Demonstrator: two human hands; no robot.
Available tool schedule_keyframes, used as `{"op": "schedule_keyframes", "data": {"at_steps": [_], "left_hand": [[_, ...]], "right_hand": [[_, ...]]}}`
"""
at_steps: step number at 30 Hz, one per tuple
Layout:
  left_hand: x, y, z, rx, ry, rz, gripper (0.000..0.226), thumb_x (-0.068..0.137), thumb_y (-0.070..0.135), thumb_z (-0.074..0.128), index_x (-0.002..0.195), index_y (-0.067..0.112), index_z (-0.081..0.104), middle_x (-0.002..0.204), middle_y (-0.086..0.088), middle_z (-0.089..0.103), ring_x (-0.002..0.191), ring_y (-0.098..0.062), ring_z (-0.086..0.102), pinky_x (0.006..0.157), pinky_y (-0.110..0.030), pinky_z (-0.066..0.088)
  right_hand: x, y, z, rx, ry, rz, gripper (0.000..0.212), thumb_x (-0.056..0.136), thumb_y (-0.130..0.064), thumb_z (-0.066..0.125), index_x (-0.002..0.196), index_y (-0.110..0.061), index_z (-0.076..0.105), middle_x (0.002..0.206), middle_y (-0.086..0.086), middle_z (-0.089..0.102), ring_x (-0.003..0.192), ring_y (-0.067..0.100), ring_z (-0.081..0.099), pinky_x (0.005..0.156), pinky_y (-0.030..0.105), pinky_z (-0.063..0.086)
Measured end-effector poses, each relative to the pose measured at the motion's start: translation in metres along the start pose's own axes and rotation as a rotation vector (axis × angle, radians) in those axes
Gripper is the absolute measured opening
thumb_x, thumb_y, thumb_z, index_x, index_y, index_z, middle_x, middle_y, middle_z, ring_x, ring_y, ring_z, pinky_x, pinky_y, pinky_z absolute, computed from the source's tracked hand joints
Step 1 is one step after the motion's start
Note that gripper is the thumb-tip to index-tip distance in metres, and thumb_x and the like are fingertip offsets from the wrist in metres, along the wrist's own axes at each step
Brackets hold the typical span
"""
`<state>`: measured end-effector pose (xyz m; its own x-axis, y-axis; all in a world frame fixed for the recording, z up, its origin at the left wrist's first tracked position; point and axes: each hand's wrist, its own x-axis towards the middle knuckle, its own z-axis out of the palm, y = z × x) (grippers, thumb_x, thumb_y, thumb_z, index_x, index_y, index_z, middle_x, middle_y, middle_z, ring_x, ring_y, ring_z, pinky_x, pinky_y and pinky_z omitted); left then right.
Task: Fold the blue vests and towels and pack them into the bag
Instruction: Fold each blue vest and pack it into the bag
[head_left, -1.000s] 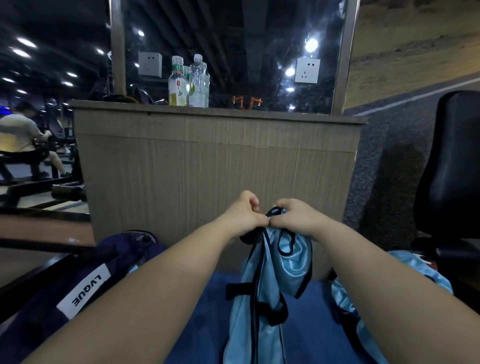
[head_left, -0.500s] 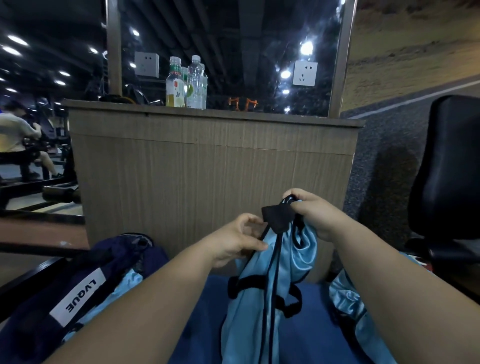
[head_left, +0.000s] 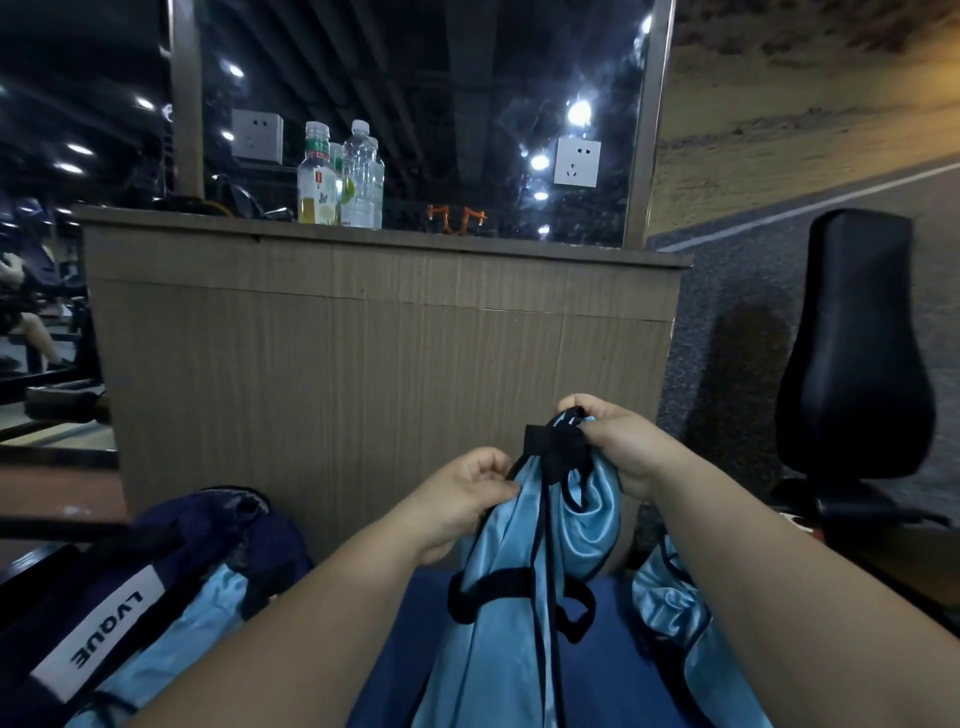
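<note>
Vest (head_left: 524, 587) hangs vertically, shoulders up.

Partition: wood-grain panel (head_left: 384, 364) straight ahead, filling the middle.
Tabletop (head_left: 493, 248): caps the panel, bottles (head_left: 340, 176) clustered toward its left.
Glass: dark pane (head_left: 441, 93) above, ceiling lights (head_left: 579, 111) gleaming in it, white socket (head_left: 577, 163) at right.
Right side: black padded seat (head_left: 854, 364) before a grey speckled surface (head_left: 737, 322).
</note>
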<state>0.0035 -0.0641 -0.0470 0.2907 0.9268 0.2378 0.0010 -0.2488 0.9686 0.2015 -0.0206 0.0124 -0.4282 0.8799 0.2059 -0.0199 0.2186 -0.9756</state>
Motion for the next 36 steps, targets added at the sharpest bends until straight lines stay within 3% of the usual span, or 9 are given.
{"op": "schedule_keyframes", "data": {"at_steps": [6, 10, 14, 17, 20, 24, 28, 31, 36], "left_hand": [[0.004, -0.001, 0.002, -0.024, 0.080, 0.054, 0.007, 0.095, 0.009, 0.059, 0.093, 0.011, 0.053, 0.087, -0.006, 0.062, 0.078, -0.017, 0.060, 0.076, -0.032, 0.050], [0.004, 0.001, 0.003, 0.310, 0.106, 0.140, 0.032, 0.080, 0.021, 0.079, 0.103, 0.015, 0.057, 0.100, -0.004, 0.071, 0.092, -0.018, 0.068, 0.087, -0.034, 0.054], [0.004, 0.003, 0.013, 0.539, 0.167, 0.230, 0.052, 0.070, 0.022, 0.085, 0.107, 0.029, 0.050, 0.101, 0.007, 0.067, 0.091, -0.011, 0.067, 0.082, -0.025, 0.054], [0.005, 0.000, 0.018, 0.707, 0.183, 0.174, 0.072, 0.056, 0.048, 0.084, 0.113, 0.043, 0.040, 0.110, 0.012, 0.063, 0.099, -0.011, 0.064, 0.087, -0.035, 0.054], [0.000, 0.002, 0.028, 0.890, 0.225, 0.138, 0.075, 0.058, 0.053, 0.084, 0.117, 0.042, 0.038, 0.105, 0.019, 0.061, 0.092, -0.007, 0.062, 0.079, -0.034, 0.054], [0.001, 0.002, 0.037, 0.808, 0.286, 0.143, 0.042, 0.071, 0.050, 0.077, 0.099, 0.030, 0.053, 0.087, 0.012, 0.066, 0.079, -0.009, 0.064, 0.074, -0.039, 0.055], [0.007, -0.003, 0.032, 0.793, 0.376, 0.166, 0.015, 0.086, 0.040, 0.065, 0.088, 0.030, 0.054, 0.080, 0.009, 0.065, 0.072, -0.011, 0.063, 0.069, -0.039, 0.055], [0.008, -0.005, 0.026, 0.783, 0.449, 0.225, 0.020, 0.087, 0.034, 0.066, 0.080, 0.033, 0.047, 0.075, 0.010, 0.057, 0.068, -0.011, 0.056, 0.063, -0.035, 0.049], [0.006, -0.008, 0.026, 0.619, 0.227, 0.216, 0.043, 0.073, 0.057, 0.073, 0.097, 0.028, 0.052, 0.097, 0.014, 0.063, 0.095, -0.006, 0.060, 0.086, -0.034, 0.052]], "right_hand": [[0.002, 0.002, -0.005, 0.037, 0.010, -0.016, 0.033, 0.089, 0.013, 0.041, 0.076, -0.012, 0.058, 0.070, 0.010, 0.060, 0.062, 0.022, 0.059, 0.057, 0.032, 0.052], [-0.001, 0.003, -0.008, 0.164, -0.009, -0.007, 0.031, 0.091, 0.009, 0.039, 0.074, -0.012, 0.054, 0.067, 0.008, 0.054, 0.058, 0.020, 0.054, 0.052, 0.029, 0.048], [-0.005, 0.009, -0.007, 0.335, -0.020, -0.007, 0.028, 0.087, 0.006, 0.038, 0.070, -0.012, 0.053, 0.065, 0.007, 0.050, 0.056, 0.020, 0.053, 0.056, 0.030, 0.047], [-0.008, 0.013, -0.006, 0.451, 0.005, -0.009, 0.028, 0.089, 0.003, 0.039, 0.074, -0.012, 0.058, 0.064, 0.007, 0.057, 0.058, 0.021, 0.057, 0.063, 0.035, 0.049], [-0.010, 0.016, -0.008, 0.474, 0.007, -0.005, 0.027, 0.090, -0.001, 0.042, 0.072, -0.013, 0.058, 0.064, 0.007, 0.056, 0.059, 0.022, 0.056, 0.064, 0.037, 0.048], [-0.010, 0.017, -0.008, 0.520, 0.062, 0.029, 0.007, 0.082, -0.013, 0.058, 0.081, -0.014, 0.065, 0.071, 0.010, 0.058, 0.069, 0.027, 0.057, 0.075, 0.043, 0.048], [-0.010, 0.015, -0.009, 0.527, 0.070, 0.041, 0.020, 0.089, -0.012, 0.053, 0.071, -0.014, 0.063, 0.068, 0.008, 0.055, 0.063, 0.024, 0.055, 0.069, 0.038, 0.049], [-0.012, 0.012, -0.008, 0.468, 0.037, 0.005, 0.035, 0.090, 0.000, 0.037, 0.061, -0.012, 0.053, 0.061, 0.005, 0.047, 0.053, 0.019, 0.048, 0.056, 0.032, 0.044], [-0.009, 0.008, -0.003, 0.387, 0.110, -0.015, 0.026, 0.090, 0.001, 0.039, 0.072, -0.009, 0.054, 0.063, 0.009, 0.050, 0.056, 0.022, 0.050, 0.056, 0.030, 0.047]]}}
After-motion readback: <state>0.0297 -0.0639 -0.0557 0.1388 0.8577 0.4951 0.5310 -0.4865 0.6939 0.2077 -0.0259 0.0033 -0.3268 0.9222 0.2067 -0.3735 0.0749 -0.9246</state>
